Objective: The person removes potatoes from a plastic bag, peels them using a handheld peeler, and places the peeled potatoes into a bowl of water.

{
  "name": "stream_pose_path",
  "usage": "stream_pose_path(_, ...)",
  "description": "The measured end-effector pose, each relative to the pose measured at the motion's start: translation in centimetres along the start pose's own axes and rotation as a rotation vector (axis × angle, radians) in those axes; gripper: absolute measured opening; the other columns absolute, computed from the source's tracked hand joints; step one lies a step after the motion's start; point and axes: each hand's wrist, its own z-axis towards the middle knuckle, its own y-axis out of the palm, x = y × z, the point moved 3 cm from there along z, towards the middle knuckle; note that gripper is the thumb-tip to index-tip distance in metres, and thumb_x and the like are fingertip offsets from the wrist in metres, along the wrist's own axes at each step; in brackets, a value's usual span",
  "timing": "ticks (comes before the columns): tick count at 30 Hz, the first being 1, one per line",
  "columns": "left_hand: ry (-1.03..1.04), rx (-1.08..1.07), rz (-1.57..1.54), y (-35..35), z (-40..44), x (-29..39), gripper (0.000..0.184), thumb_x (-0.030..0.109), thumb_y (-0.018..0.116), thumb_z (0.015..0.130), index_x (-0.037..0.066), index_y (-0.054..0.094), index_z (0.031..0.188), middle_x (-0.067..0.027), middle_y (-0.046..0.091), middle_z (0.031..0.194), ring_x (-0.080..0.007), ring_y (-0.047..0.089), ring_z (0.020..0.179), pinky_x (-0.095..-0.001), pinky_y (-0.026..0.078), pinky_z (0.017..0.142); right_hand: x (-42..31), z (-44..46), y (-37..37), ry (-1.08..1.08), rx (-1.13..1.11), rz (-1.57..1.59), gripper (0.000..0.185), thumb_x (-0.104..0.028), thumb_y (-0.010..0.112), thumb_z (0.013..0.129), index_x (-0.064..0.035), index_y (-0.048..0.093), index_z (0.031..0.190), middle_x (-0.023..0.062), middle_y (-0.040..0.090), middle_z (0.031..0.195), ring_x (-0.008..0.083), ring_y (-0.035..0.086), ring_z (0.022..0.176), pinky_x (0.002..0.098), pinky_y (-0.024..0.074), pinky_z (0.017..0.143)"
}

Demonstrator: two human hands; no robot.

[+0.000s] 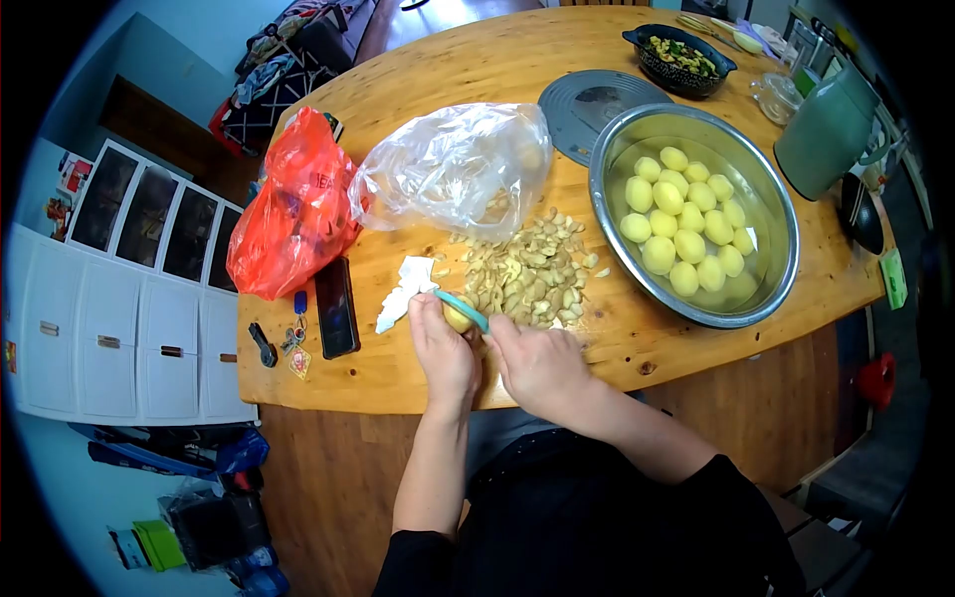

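My left hand (445,350) is wrapped round a potato (458,316) near the table's front edge. A teal-handled peeler (465,310) lies across the potato, its end gripped in my right hand (537,366). Just beyond both hands spreads a heap of potato peelings (527,274) on the wooden table. To the right stands a large metal bowl (784,284) of water with several peeled yellow potatoes (686,219) in it. A crumpled white tissue (406,292) rests left of the peelings. The peeler's blade is too small to make out.
Behind the peelings are a clear plastic bag (458,164) and a red plastic bag (296,214). A black phone (336,308) and keys (295,335) lie at left. Farther back are a grey round mat (587,104), a dark dish of food (680,62) and a green jug (828,134).
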Motion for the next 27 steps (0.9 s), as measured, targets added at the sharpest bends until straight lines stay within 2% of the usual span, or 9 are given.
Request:
stream_pose_path(4,-0.031,-0.026,-0.093,0.4,0.2,0.5,0.024,0.028,0.04,0.111,0.01,0.052,0.1,-0.0055,0.061,0.089,-0.0129,0.049,0.061,-0.0255,0.039,0.054,2.3,1.0,0.2,0.083,0.017,-0.055,0.016,-0.019,0.053,0.103,-0.0041,0.052,0.1,0.0193,0.067,0.071,0.0432,0.066,0.063,0.0557,0.0518,0.058)
stream_pose_path(8,-0.144,-0.06,-0.27,0.3,0.6,1.3,0.028,0.032,0.044,0.111,0.009,0.054,0.099,-0.0066,0.062,0.09,-0.0151,0.052,0.064,-0.026,0.04,0.055,3.1,0.8,-0.3,0.144,0.019,0.176,0.017,-0.021,0.053,0.104,-0.0043,0.052,0.101,0.0241,0.065,0.072,0.0491,0.064,0.068,0.0588,0.0494,0.064)
stream_pose_path(12,-0.288,-0.07,-0.427,0.5,0.9,0.6,0.035,0.037,0.047,0.11,0.004,0.057,0.102,-0.0083,0.061,0.089,-0.0172,0.056,0.072,-0.0275,0.044,0.059,2.9,0.9,-0.8,0.151,0.041,0.161,0.019,-0.023,0.054,0.104,-0.0044,0.051,0.101,0.0241,0.065,0.071,0.0484,0.064,0.067,0.059,0.049,0.062)
stream_pose_path(15,-0.294,-0.065,-0.394,0.7,0.9,0.6,0.04,0.037,0.046,0.11,0.001,0.058,0.102,-0.0094,0.061,0.089,-0.0176,0.055,0.076,-0.0281,0.046,0.063,2.4,0.8,-1.1,0.111,0.068,0.142,0.019,-0.024,0.054,0.104,-0.0049,0.051,0.1,0.0233,0.065,0.07,0.0477,0.064,0.066,0.0586,0.0488,0.061)
stream_pose_path(19,-0.202,-0.035,-0.273,0.5,1.1,-0.1,0.023,0.033,0.045,0.111,0.011,0.048,0.106,-0.0036,0.056,0.081,-0.0128,0.05,0.062,-0.0261,0.04,0.053,2.2,1.2,-0.7,0.051,0.075,0.141,0.02,-0.025,0.054,0.104,-0.0055,0.051,0.1,0.0211,0.065,0.068,0.0462,0.064,0.064,0.0577,0.0489,0.058)
stream_pose_path(22,-0.187,0.016,-0.197,1.1,0.7,0.3,0.022,0.033,0.044,0.112,0.013,0.045,0.103,-0.0012,0.05,0.077,-0.0101,0.045,0.058,-0.0253,0.036,0.05,1.5,0.6,-0.5,0.063,0.04,0.117,0.02,-0.025,0.054,0.104,-0.0059,0.051,0.1,0.0198,0.065,0.068,0.0446,0.065,0.063,0.0574,0.0493,0.057)
stream_pose_path(27,0.013,0.127,-0.017,2.2,0.5,0.0,0.021,0.032,0.042,0.112,0.014,0.043,0.102,0.0009,0.05,0.08,-0.0078,0.045,0.059,-0.0254,0.036,0.05,0.6,0.3,0.4,-0.002,0.077,0.129,0.02,-0.025,0.053,0.104,-0.0062,0.052,0.1,0.0197,0.066,0.069,0.0432,0.066,0.062,0.0572,0.0504,0.056)
